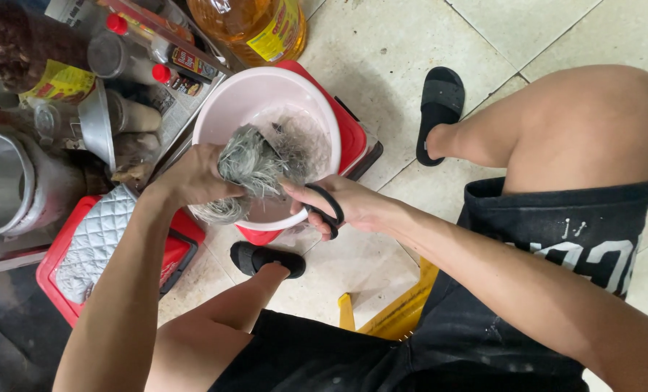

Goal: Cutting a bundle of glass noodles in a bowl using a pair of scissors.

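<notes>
My left hand (189,176) grips a grey, stringy, ragged clump (248,165) and holds it over a pale pink basin (226,101). Part of the clump hangs below my fist, outside the basin's rim. My right hand (353,205) has its fingers through the black handles of a pair of scissors (326,210). The blades point into the clump and are mostly hidden by it. More grey material lies inside the basin.
The basin rests on a red stool (353,134). A second red stool with a grey quilted cloth (95,236) stands at left. Bottles, a metal pot (4,181) and a large oil jug (255,25) crowd the upper left. My feet wear black slippers on a tiled floor.
</notes>
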